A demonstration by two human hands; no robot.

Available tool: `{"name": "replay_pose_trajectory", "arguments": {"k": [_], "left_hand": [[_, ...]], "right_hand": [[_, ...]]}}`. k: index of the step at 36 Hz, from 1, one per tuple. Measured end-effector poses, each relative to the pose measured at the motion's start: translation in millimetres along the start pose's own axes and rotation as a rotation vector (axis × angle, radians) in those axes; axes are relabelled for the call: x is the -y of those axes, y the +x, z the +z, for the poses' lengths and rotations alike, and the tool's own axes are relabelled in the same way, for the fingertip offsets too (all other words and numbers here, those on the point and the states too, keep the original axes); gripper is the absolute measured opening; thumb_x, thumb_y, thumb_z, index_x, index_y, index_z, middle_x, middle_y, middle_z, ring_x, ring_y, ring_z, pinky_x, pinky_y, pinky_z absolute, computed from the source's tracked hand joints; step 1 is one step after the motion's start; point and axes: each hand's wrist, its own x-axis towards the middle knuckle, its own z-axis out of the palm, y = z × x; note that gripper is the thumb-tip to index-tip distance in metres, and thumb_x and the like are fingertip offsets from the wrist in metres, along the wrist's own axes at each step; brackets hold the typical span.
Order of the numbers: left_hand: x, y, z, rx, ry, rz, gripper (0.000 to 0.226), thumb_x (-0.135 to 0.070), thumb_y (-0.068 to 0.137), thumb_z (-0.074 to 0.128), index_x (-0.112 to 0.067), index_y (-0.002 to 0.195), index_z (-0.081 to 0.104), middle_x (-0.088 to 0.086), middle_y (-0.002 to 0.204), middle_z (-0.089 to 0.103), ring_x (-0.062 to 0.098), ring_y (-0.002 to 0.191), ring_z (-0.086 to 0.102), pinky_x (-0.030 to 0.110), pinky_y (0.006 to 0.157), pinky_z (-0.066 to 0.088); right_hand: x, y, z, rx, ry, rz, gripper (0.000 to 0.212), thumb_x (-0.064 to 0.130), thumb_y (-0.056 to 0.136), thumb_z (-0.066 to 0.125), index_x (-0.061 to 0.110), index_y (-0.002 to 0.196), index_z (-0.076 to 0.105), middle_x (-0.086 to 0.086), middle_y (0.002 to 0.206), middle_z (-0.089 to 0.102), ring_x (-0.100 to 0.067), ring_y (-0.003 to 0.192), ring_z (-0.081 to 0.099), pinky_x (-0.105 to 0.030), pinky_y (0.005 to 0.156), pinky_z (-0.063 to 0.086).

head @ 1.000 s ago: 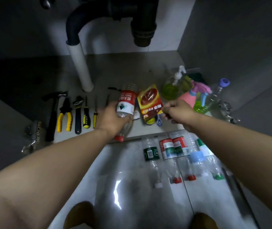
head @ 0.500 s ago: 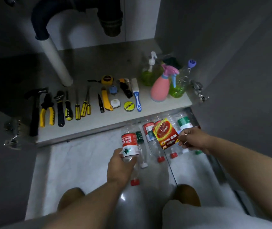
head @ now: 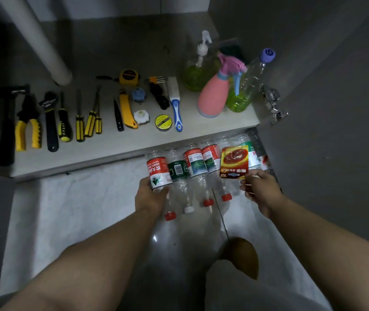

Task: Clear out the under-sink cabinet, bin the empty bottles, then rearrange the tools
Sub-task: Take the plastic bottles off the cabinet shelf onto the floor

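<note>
My left hand grips an empty clear bottle with a red and white label and a red cap, held at the left end of a row of empty bottles lying on the white floor. My right hand pinches a red and yellow packet by its lower edge, above the right end of that row. On the cabinet shelf, tools lie side by side: a hammer, yellow pliers, a wrench and several screwdrivers.
A pink spray bottle, a green pump bottle and a clear bottle with a purple cap stand at the shelf's right end. A tape measure, utility knife, tape roll and brush lie mid-shelf. A white pipe stands at the back left.
Both hands came back out of the cabinet and down to the floor. The bottle now sits at the left end of the row, and the packet has moved right and lower.
</note>
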Motion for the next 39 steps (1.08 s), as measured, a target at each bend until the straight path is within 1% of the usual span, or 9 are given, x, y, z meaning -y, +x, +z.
{"name": "replay_pose_trajectory", "arguments": {"k": [4, 12, 18, 22, 24, 29, 32, 34, 39], "left_hand": [[-4, -2, 0, -0.05, -0.012, 0.011, 0.057, -0.034, 0.087, 0.078, -0.026, 0.135, 0.049, 0.002, 0.125, 0.067, 0.019, 0.095, 0.063, 0.033, 0.083, 0.049], [-13, -17, 8, -0.045, -0.146, 0.012, 0.054, -0.036, 0.083, 0.082, -0.031, 0.124, 0.048, -0.005, 0.107, 0.065, 0.021, 0.099, 0.068, 0.043, 0.094, 0.057], [-24, -29, 33, -0.112, -0.081, 0.035, 0.027, -0.026, 0.092, 0.068, -0.023, 0.116, 0.056, 0.003, 0.111, 0.069, 0.018, 0.094, 0.066, 0.031, 0.075, 0.057], [-34, -30, 47, -0.085, -0.071, 0.039, 0.038, -0.028, 0.089, 0.073, -0.015, 0.123, 0.06, 0.008, 0.121, 0.067, 0.027, 0.103, 0.068, 0.032, 0.074, 0.059], [-37, -30, 50, -0.108, -0.131, -0.005, 0.05, -0.035, 0.088, 0.075, -0.018, 0.13, 0.053, 0.008, 0.128, 0.063, 0.029, 0.11, 0.065, 0.038, 0.084, 0.059], [-48, -17, 44, -0.181, -0.339, -0.216, 0.072, -0.056, 0.085, 0.073, -0.01, 0.136, 0.05, 0.013, 0.129, 0.063, 0.031, 0.112, 0.064, 0.044, 0.096, 0.055], [-59, -7, 30, -0.205, -0.508, -0.321, 0.069, -0.055, 0.086, 0.073, -0.003, 0.128, 0.059, 0.015, 0.114, 0.07, 0.026, 0.09, 0.07, 0.031, 0.062, 0.059], [-65, -1, 20, -0.193, -0.614, -0.355, 0.054, -0.046, 0.086, 0.077, -0.002, 0.115, 0.064, 0.012, 0.096, 0.072, 0.019, 0.066, 0.07, 0.02, 0.037, 0.048], [-60, 1, 7, -0.119, -0.668, -0.345, 0.031, -0.033, 0.085, 0.08, -0.008, 0.098, 0.069, 0.01, 0.087, 0.077, 0.013, 0.056, 0.073, 0.02, 0.041, 0.051]], "right_hand": [[3, -1, -3, -0.01, 0.058, 0.003, 0.016, 0.014, 0.104, 0.046, 0.01, 0.113, 0.059, -0.01, 0.091, 0.064, -0.019, 0.077, 0.062, -0.028, 0.068, 0.05], [12, 8, -1, -0.051, 0.344, 0.073, 0.014, 0.011, 0.101, 0.048, 0.012, 0.108, 0.06, -0.008, 0.089, 0.064, -0.016, 0.076, 0.062, -0.028, 0.068, 0.053], [7, 10, 7, -0.067, 0.42, 0.108, 0.029, 0.003, 0.095, 0.058, 0.003, 0.124, 0.057, -0.016, 0.106, 0.066, -0.024, 0.086, 0.068, -0.033, 0.077, 0.058], [6, -3, 17, 0.025, 0.095, 0.0, 0.012, 0.016, 0.096, 0.064, 0.015, 0.107, 0.059, -0.014, 0.109, 0.066, -0.025, 0.088, 0.069, -0.034, 0.07, 0.059], [4, -9, 28, 0.143, -0.087, -0.129, 0.022, 0.018, 0.096, 0.064, 0.019, 0.117, 0.056, -0.013, 0.115, 0.062, -0.024, 0.091, 0.066, -0.034, 0.066, 0.06], [3, -9, 62, 0.222, -0.581, -0.522, 0.064, 0.022, 0.091, 0.07, 0.023, 0.146, 0.038, -0.009, 0.142, 0.038, -0.027, 0.121, 0.052, -0.044, 0.1, 0.051], [10, -7, 77, 0.217, -0.697, -0.652, 0.069, 0.021, 0.088, 0.072, 0.021, 0.146, 0.035, -0.012, 0.146, 0.035, -0.031, 0.123, 0.053, -0.045, 0.1, 0.051], [14, -7, 83, 0.193, -0.718, -0.711, 0.074, 0.021, 0.085, 0.074, 0.023, 0.148, 0.035, -0.011, 0.148, 0.033, -0.031, 0.127, 0.051, -0.044, 0.101, 0.052], [15, -7, 88, 0.057, -0.967, -0.921, 0.078, 0.039, 0.08, 0.076, 0.029, 0.148, 0.038, -0.006, 0.145, 0.04, -0.028, 0.131, 0.042, -0.042, 0.102, 0.047]]}}
